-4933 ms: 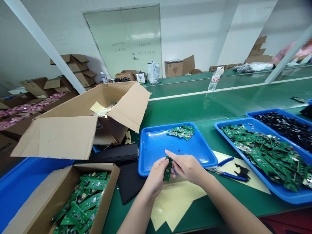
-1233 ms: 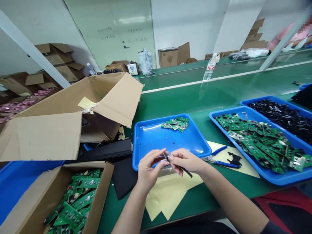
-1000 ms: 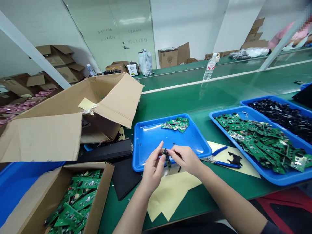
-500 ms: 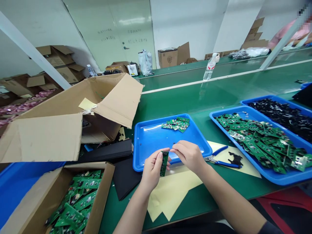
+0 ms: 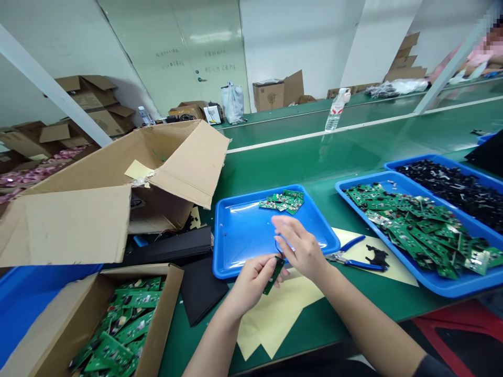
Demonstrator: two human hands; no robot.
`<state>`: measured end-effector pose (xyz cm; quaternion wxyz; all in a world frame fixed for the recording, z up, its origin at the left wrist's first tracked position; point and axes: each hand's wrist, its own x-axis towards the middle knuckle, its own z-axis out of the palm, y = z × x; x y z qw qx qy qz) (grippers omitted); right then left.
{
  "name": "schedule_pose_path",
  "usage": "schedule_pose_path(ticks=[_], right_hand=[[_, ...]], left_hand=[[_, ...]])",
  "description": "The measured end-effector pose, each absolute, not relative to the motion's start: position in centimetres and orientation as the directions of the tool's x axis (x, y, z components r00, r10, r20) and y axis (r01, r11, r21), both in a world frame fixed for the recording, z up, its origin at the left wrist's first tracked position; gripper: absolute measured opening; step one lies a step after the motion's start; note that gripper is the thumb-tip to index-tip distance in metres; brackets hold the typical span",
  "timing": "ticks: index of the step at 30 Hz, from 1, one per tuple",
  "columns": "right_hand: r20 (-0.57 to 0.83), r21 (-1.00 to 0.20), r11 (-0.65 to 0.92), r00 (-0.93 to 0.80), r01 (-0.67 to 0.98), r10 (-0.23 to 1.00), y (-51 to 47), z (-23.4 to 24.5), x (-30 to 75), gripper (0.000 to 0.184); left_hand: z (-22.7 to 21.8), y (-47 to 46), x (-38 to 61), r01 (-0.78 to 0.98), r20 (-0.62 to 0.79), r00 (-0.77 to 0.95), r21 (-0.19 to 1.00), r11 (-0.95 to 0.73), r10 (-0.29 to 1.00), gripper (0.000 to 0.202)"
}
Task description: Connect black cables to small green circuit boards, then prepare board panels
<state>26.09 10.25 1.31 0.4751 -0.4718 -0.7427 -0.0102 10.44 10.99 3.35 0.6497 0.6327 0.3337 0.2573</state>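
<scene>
My left hand (image 5: pixel 251 283) grips a narrow green circuit board (image 5: pixel 272 283) between thumb and fingers, tilted above the yellow paper by the tray's front edge. Just above the board's upper end is my right hand (image 5: pixel 303 250), its fingers apart and slightly blurred. A thin dark wire (image 5: pixel 277 247) curves up from the board toward the right fingers; I cannot tell whether they touch it. Beyond both hands lies a blue tray (image 5: pixel 239 235) with a small pile of green circuit boards (image 5: pixel 283 201) at its back right.
Blue-handled pliers (image 5: pixel 349 256) and black scraps (image 5: pixel 376 257) lie right of my hands. Farther right are a tray of circuit boards (image 5: pixel 416 225) and a tray of black parts (image 5: pixel 451 183). Left stand a box of boards (image 5: pixel 171 293) and a large open carton (image 5: pixel 188 173). A bottle (image 5: pixel 335 112) stands behind.
My right hand has lifted off the board's upper end and its fingers have spread. The left hand has lowered slightly and tilted the board; a dark wire now shows.
</scene>
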Motion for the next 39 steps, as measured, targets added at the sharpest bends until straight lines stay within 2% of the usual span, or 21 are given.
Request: schedule_pose_path(ticks=[2, 4, 5, 7, 8, 10, 12, 13, 15, 21, 24, 26, 30, 35, 39], right_hand=[[0.763, -0.469, 0.535, 0.018, 0.703, 0.646, 10.3, 1.4, 26.4, 0.042], [0.765, -0.570, 0.511, 0.190, 0.644, 0.615, 10.4, 1.6, 26.7, 0.038], [0.723, -0.655, 0.493, 0.282, 0.573, 0.631, 10.4, 1.7, 26.9, 0.033], [0.529, -0.842, 0.416, 0.383, 0.342, 0.757, 10.6, 1.8, 27.1, 0.023], [0.393, -0.918, 0.341, 0.351, 0.204, 0.850, 10.6, 1.9, 27.1, 0.025], [0.120, -0.992, 0.124, 0.121, -0.023, 0.985, 10.7, 2.0, 27.0, 0.041], [-0.054, -0.989, -0.077, -0.178, -0.125, 0.983, 10.7, 2.1, 26.8, 0.053], [-0.094, -0.978, -0.142, -0.287, -0.151, 0.953, 10.7, 2.1, 26.7, 0.055], [-0.118, -0.960, -0.207, -0.395, -0.191, 0.911, 10.4, 2.3, 26.5, 0.050], [-0.117, -0.952, -0.225, -0.437, -0.205, 0.892, 9.9, 2.8, 26.3, 0.036], [-0.102, -0.957, -0.209, -0.439, -0.202, 0.893, 9.8, 2.9, 26.3, 0.034], [-0.097, -0.952, -0.214, -0.450, -0.217, 0.888, 9.9, 2.8, 26.2, 0.034], [-0.099, -0.934, -0.246, -0.475, -0.258, 0.874, 10.0, 2.2, 26.1, 0.033], [-0.094, -0.930, -0.253, -0.492, -0.268, 0.866, 10.1, 1.7, 25.8, 0.034], [-0.072, -0.937, -0.222, -0.474, -0.269, 0.878, 10.0, 1.9, 25.8, 0.033]], left_hand=[[2.8, 11.1, 10.3, 0.103, -0.049, 0.617, 0.995, -0.019, 0.786, 0.031], [2.2, 11.3, 10.1, 0.115, 0.047, 0.526, 0.985, -0.125, 0.849, 0.038], [2.0, 11.4, 9.9, 0.138, 0.108, 0.472, 0.971, -0.194, 0.875, 0.042], [1.6, 11.7, 9.5, 0.222, 0.266, 0.381, 0.903, -0.367, 0.885, 0.042], [1.6, 11.8, 9.4, 0.271, 0.360, 0.358, 0.843, -0.465, 0.861, 0.038], [1.8, 11.9, 9.2, 0.341, 0.537, 0.364, 0.684, -0.645, 0.761, 0.032], [2.0, 12.0, 9.1, 0.367, 0.646, 0.407, 0.531, -0.764, 0.645, 0.030], [2.1, 12.0, 9.1, 0.370, 0.675, 0.427, 0.477, -0.797, 0.602, 0.031], [2.2, 12.1, 9.1, 0.375, 0.703, 0.448, 0.412, -0.830, 0.552, 0.033], [2.1, 12.4, 9.0, 0.402, 0.733, 0.449, 0.344, -0.849, 0.510, 0.035], [2.1, 12.4, 8.9, 0.405, 0.729, 0.440, 0.361, -0.840, 0.525, 0.035], [2.1, 12.3, 8.9, 0.395, 0.705, 0.431, 0.414, -0.820, 0.563, 0.034], [2.0, 12.2, 8.8, 0.361, 0.591, 0.411, 0.594, -0.719, 0.694, 0.029], [2.2, 12.0, 9.0, 0.259, 0.389, 0.396, 0.822, -0.508, 0.832, 0.027], [2.4, 12.1, 9.0, 0.234, 0.358, 0.373, 0.856, -0.460, 0.856, 0.027]])
